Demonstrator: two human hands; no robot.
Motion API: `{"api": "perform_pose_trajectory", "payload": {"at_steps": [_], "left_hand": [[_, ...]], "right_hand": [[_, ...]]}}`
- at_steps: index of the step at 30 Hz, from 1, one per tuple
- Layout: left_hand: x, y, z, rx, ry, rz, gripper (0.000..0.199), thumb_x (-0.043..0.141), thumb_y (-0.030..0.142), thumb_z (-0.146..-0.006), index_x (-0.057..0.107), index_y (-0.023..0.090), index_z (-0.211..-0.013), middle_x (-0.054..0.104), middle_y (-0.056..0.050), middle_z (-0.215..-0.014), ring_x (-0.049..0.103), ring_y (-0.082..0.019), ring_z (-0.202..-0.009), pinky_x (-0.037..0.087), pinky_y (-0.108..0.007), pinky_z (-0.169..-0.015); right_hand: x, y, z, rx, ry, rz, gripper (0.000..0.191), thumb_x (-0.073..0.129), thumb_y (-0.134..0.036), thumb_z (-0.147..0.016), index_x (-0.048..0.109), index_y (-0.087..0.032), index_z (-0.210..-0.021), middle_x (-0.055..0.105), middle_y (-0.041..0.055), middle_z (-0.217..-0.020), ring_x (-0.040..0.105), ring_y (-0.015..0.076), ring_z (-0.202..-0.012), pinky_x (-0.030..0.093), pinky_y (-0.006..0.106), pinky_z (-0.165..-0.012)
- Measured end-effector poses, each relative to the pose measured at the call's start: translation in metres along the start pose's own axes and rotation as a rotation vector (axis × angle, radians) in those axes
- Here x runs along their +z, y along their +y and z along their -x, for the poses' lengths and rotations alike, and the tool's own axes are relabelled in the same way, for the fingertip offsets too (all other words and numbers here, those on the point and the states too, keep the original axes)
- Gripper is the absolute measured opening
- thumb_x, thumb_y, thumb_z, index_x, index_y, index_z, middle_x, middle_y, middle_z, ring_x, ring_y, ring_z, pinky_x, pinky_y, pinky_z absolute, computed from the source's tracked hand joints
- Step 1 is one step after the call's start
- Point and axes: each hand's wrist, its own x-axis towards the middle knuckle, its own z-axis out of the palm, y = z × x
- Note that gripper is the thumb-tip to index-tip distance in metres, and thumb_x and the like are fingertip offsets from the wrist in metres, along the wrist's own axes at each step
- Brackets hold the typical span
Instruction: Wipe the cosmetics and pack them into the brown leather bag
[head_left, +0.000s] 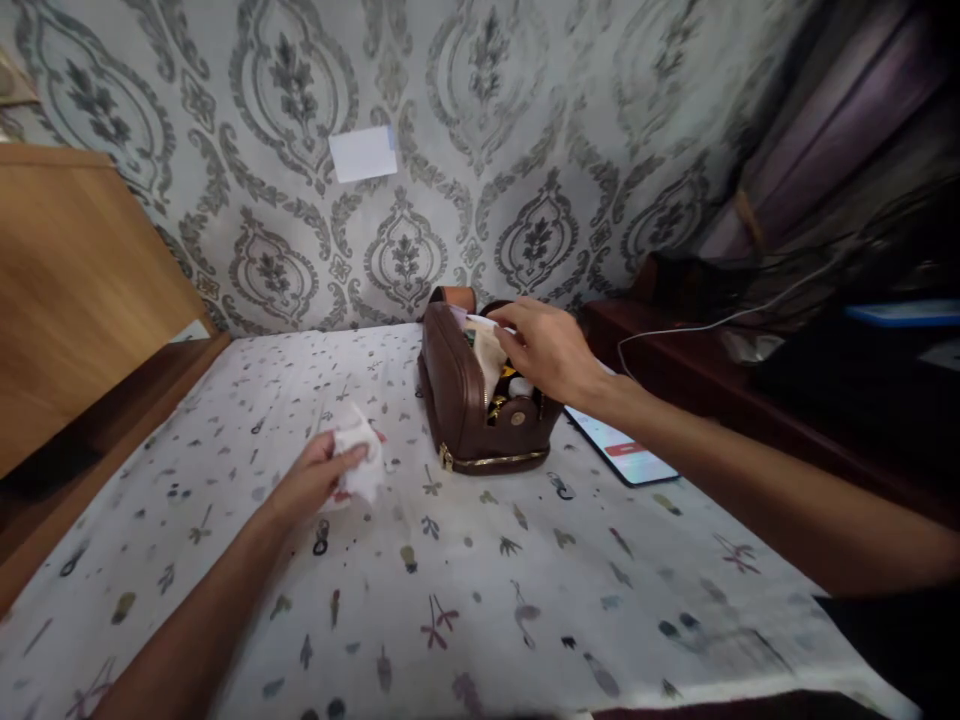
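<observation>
My left hand is closed on a crumpled white tissue, held just above the patterned cloth. A dark brown zippered bag stands upright with its top open and a gold zipper along its front. At the opening is my right hand, its fingers bent over the contents and whatever they pinch hidden from me. Inside the bag show a cream-coloured item, a white rounded item and some yellow or gold bits too small to name.
A phone with a lit screen lies right of the bag, partly under my right forearm. A wooden panel borders the left side. A white cable runs along a dark red surface at right. Patterned wallpaper rises behind, with a white paper on it.
</observation>
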Motion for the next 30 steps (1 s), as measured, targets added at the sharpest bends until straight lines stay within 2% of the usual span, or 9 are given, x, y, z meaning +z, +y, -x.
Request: {"api": "perform_pose_trajectory", "payload": {"at_steps": [2, 4, 6, 9, 13, 17, 19, 24, 30], "left_hand": [[-0.017, 0.009, -0.005, 0.117, 0.245, 0.061, 0.061, 0.082, 0.059, -0.061, 0.065, 0.014, -0.099, 0.064, -0.001, -0.078, 0.057, -0.014, -0.062, 0.045, -0.023, -0.053], [-0.037, 0.015, -0.009, 0.217, 0.396, -0.022, 0.055, 0.081, 0.058, -0.062, 0.064, 0.014, -0.090, 0.060, 0.001, -0.070, 0.051, -0.011, -0.058, 0.039, -0.021, -0.050], [-0.054, 0.017, -0.013, 0.234, 0.458, -0.175, 0.050, 0.080, 0.058, -0.062, 0.060, 0.016, -0.079, 0.050, 0.005, -0.059, 0.043, -0.010, -0.052, 0.032, -0.021, -0.047], [-0.067, 0.014, -0.017, 0.209, 0.407, -0.390, 0.046, 0.074, 0.059, -0.064, 0.060, 0.017, -0.074, 0.048, 0.005, -0.058, 0.044, -0.013, -0.055, 0.034, -0.024, -0.050], [-0.060, -0.001, -0.021, 0.259, 0.224, -0.704, 0.034, 0.071, 0.047, -0.068, 0.066, 0.017, -0.082, 0.059, 0.000, -0.072, 0.055, -0.021, -0.073, 0.042, -0.028, -0.064], [-0.045, -0.016, -0.023, 0.341, 0.214, -0.933, 0.042, 0.060, 0.030, -0.074, 0.064, 0.019, -0.114, 0.065, -0.006, -0.098, 0.058, -0.027, -0.097, 0.046, -0.034, -0.084], [-0.041, -0.018, -0.024, 0.325, 0.213, -0.973, 0.040, 0.056, 0.028, -0.076, 0.063, 0.019, -0.114, 0.064, -0.007, -0.100, 0.059, -0.027, -0.098, 0.046, -0.036, -0.086], [-0.039, -0.019, -0.026, 0.318, 0.277, -0.868, 0.021, 0.056, 0.027, -0.071, 0.061, 0.020, -0.091, 0.061, -0.003, -0.088, 0.058, -0.024, -0.086, 0.046, -0.034, -0.079], [-0.021, -0.018, -0.021, 0.168, 0.287, -0.229, 0.032, 0.069, 0.039, -0.071, 0.058, 0.017, -0.090, 0.057, 0.004, -0.072, 0.052, -0.014, -0.062, 0.044, -0.025, -0.058]], "right_hand": [[0.002, -0.012, 0.020, -0.087, 0.152, -0.190, 0.035, 0.041, -0.023, -0.098, 0.068, -0.014, -0.117, 0.069, 0.0122, -0.106, 0.065, 0.0231, -0.092, 0.048, 0.035, -0.083], [0.010, -0.031, 0.042, -0.230, 0.213, -0.396, 0.033, 0.041, -0.029, -0.100, 0.069, -0.017, -0.114, 0.069, 0.0094, -0.094, 0.064, 0.0212, -0.083, 0.051, 0.036, -0.079], [0.026, -0.053, 0.062, -0.339, 0.093, -0.563, 0.033, 0.039, -0.027, -0.101, 0.068, -0.022, -0.115, 0.068, 0.0064, -0.091, 0.062, 0.0188, -0.076, 0.052, 0.034, -0.073], [0.059, -0.087, 0.081, -0.438, -0.117, -0.680, 0.033, 0.040, -0.023, -0.100, 0.067, -0.019, -0.117, 0.068, 0.0093, -0.099, 0.061, 0.0177, -0.076, 0.052, 0.032, -0.071], [0.100, -0.123, 0.084, -0.262, -0.292, -0.778, 0.027, 0.051, -0.013, -0.090, 0.067, -0.015, -0.112, 0.069, 0.0081, -0.096, 0.061, 0.0164, -0.073, 0.051, 0.031, -0.076], [0.128, -0.141, 0.079, 0.051, -0.457, -1.036, 0.030, 0.055, -0.008, -0.083, 0.065, -0.017, -0.110, 0.065, -0.0005, -0.080, 0.061, 0.0123, -0.063, 0.050, 0.024, -0.065], [0.138, -0.145, 0.081, 0.157, -0.476, -1.144, 0.029, 0.054, -0.007, -0.082, 0.063, -0.017, -0.108, 0.063, -0.0027, -0.077, 0.061, 0.0107, -0.059, 0.048, 0.022, -0.058], [0.147, -0.145, 0.097, 0.111, -0.308, -1.113, 0.030, 0.056, -0.009, -0.083, 0.063, -0.019, -0.111, 0.067, 0.0023, -0.095, 0.064, 0.0125, -0.072, 0.051, 0.025, -0.066], [0.141, -0.143, 0.102, 0.078, -0.265, -1.123, 0.036, 0.061, -0.018, -0.085, 0.059, -0.017, -0.121, 0.068, 0.0069, -0.104, 0.065, 0.0191, -0.092, 0.052, 0.033, -0.080]]}}
